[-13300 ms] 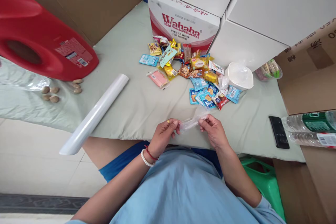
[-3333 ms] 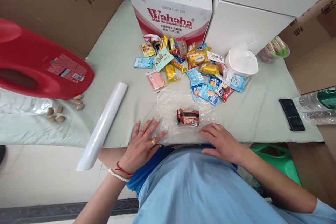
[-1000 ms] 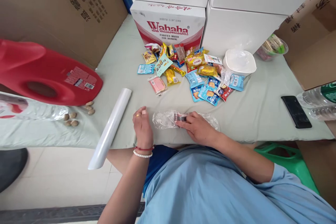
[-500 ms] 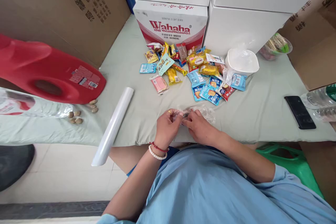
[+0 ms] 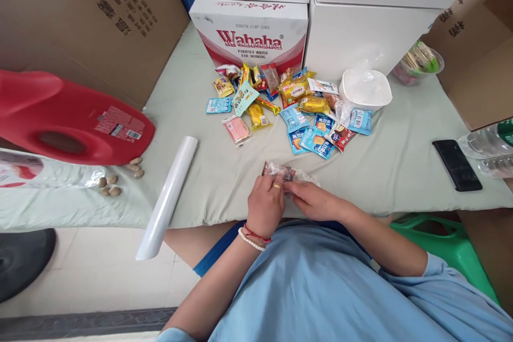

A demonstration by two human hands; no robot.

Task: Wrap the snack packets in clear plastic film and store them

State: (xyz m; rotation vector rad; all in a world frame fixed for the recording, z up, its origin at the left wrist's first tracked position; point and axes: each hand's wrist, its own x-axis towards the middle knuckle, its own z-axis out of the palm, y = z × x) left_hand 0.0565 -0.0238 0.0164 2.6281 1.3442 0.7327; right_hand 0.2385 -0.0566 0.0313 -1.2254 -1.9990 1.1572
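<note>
Near the table's front edge, my left hand point(image 5: 266, 202) closes over a crinkled clear plastic bag point(image 5: 279, 170) with something brown and reddish in it; its exact kind is hard to make out. My right hand point(image 5: 315, 200) pinches the same bag from the right, fingers close against the left ones. Part of the plastic sticks out beyond both hands, and the lower part is hidden under them. Just ahead lie blue snack packets point(image 5: 316, 141), a red and white packet point(image 5: 340, 136) and a pink wrapped snack point(image 5: 236, 130).
Behind the snacks stand a Wahaha carton point(image 5: 250, 37) and a white bowl point(image 5: 365, 91) with a plastic bag in it. To the left are a white roll point(image 5: 168, 197), a red jug point(image 5: 80, 123) and several nuts point(image 5: 115, 191). A phone point(image 5: 457, 165) lies right, beside bottles point(image 5: 487, 141).
My left hand has shifted right and turned palm down over the bag, closer to my right hand. More of the brown contents now shows ahead of the fingers. The view has moved slightly.
</note>
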